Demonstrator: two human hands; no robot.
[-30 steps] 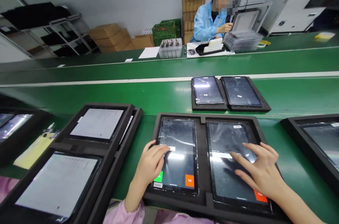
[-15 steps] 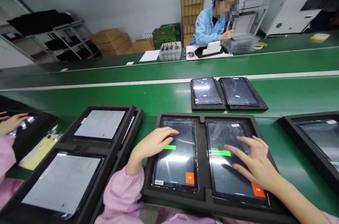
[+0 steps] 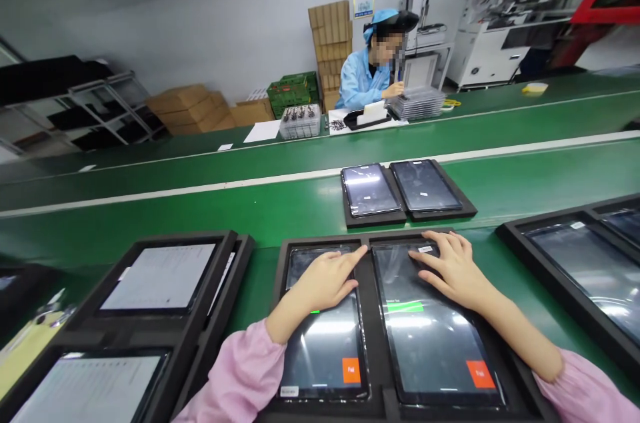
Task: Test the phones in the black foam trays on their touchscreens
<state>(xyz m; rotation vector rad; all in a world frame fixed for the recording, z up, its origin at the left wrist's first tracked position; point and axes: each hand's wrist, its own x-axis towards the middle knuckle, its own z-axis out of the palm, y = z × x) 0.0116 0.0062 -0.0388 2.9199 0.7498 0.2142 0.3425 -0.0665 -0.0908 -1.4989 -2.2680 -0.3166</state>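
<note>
Two tablets lie side by side in a black foam tray, each lit with a green bar and an orange-red square. Over the upper part of the left tablet (image 3: pixel 325 350) is my left hand (image 3: pixel 325 278), fingers extended toward the tray's middle divider, holding nothing. My right hand (image 3: pixel 453 270) rests at the top of the right tablet (image 3: pixel 435 350), fingers spread, near a small white label, and it too holds nothing. Whether the fingertips touch the glass cannot be told. The black tray (image 3: pixel 376 316) shows between the tablets.
Stacked trays (image 3: pixel 197 316) with white-screened tablets stand at the left. Another tray (image 3: pixel 555 276) with tablets is at the right. Two tablets (image 3: pixel 371 190) in foam lie beyond my hands. Across the green bench, a person (image 3: pixel 363 80) in blue works beside stacked clear trays (image 3: pixel 417 103).
My left hand has moved right across its tablet, toward the divider. My right hand has moved up to its tablet's top edge. The view has shifted, and the neighbouring hand at far left is gone.
</note>
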